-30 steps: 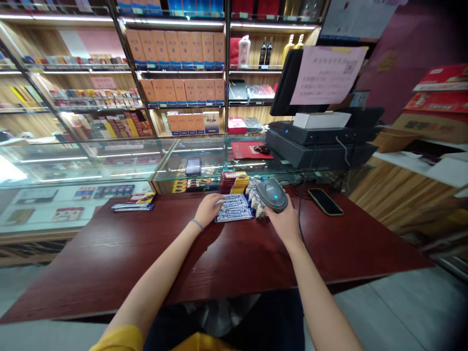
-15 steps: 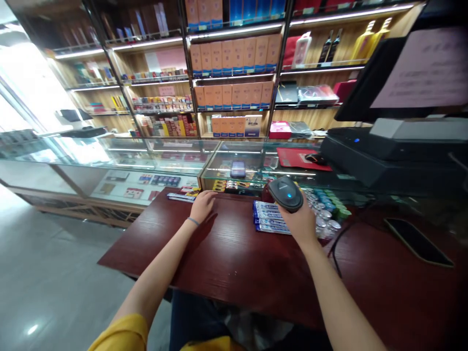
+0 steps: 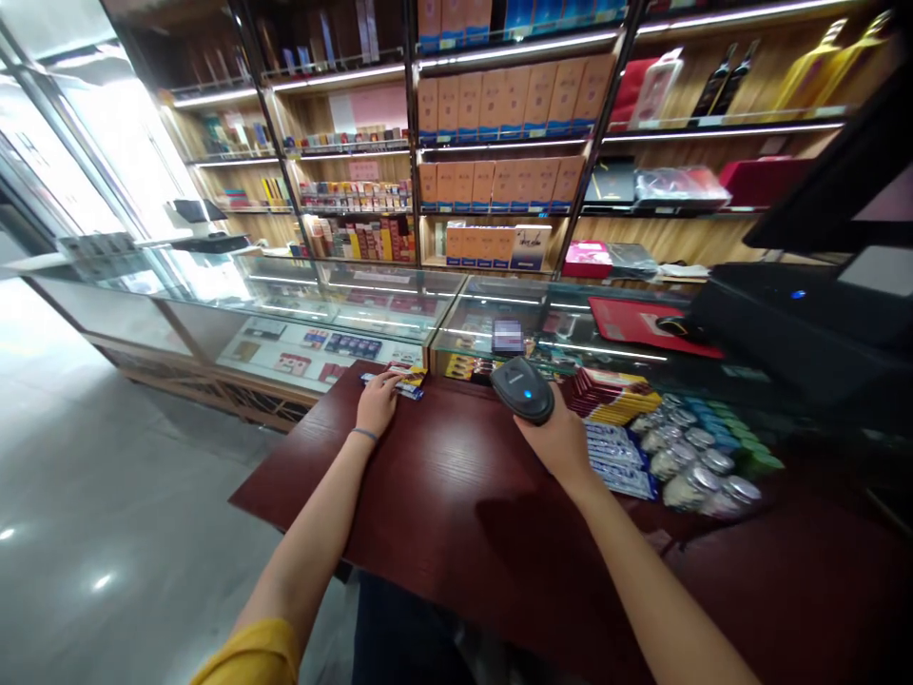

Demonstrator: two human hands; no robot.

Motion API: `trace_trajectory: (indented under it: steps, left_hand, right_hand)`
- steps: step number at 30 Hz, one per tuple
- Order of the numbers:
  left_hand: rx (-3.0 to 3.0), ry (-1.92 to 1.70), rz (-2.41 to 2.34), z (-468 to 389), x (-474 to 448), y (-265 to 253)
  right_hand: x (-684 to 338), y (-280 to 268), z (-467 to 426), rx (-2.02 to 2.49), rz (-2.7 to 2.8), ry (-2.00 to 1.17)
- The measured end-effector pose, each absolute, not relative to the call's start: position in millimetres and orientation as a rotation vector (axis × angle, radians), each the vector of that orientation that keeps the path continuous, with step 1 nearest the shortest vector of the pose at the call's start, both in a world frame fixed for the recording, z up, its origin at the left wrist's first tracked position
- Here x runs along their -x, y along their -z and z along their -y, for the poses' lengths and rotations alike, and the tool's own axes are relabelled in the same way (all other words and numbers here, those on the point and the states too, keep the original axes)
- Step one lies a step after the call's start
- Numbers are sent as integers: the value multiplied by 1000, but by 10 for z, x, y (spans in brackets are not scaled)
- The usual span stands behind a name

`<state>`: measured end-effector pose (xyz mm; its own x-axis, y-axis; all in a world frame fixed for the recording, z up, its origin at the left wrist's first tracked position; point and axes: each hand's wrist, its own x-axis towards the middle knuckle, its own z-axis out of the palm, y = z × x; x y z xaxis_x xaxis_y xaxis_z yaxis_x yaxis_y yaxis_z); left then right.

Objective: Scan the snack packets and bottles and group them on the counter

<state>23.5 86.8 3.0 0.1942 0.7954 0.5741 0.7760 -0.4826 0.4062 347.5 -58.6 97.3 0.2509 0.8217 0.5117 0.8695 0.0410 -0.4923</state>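
My right hand (image 3: 560, 442) is wrapped round a black barcode scanner (image 3: 523, 388) with a lit blue dot, held above the desk. My left hand (image 3: 377, 404) reaches to the desk's far left edge, its fingers bent over a blue-and-white packet (image 3: 409, 390). A yellow packet (image 3: 408, 372) lies just behind it. Beyond my right hand are blue-and-white packets (image 3: 619, 464) laid in a row and a stack of yellow-and-maroon packets (image 3: 614, 394). Several small clear jars with silvery lids (image 3: 690, 487) stand to their right.
The dark red desk (image 3: 435, 476) meets a glass display counter (image 3: 342, 295). A red mat (image 3: 634, 326) with a mouse lies on the glass. Black checkout equipment (image 3: 777, 304) stands at right. Shelves hold orange boxes (image 3: 492, 183) and bottles. Green-topped containers (image 3: 760, 461) stand beside the jars.
My left hand has moved left onto the packets at the desk's edge. The scanner in my right hand has moved left, uncovering the yellow-and-maroon stack. The view has turned left.
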Motion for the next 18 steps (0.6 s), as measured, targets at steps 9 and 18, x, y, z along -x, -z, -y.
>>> trace_trajectory:
  steps: [9,18]
  left_hand:
    - [-2303,-1123,-1712,-975,-99,98]
    - [-2377,-698,-1991,-893,-154,70]
  right_hand:
    - [-3301,-764,540,1745,1713,-15]
    - [-3243,-725,548,1751,1760,-107]
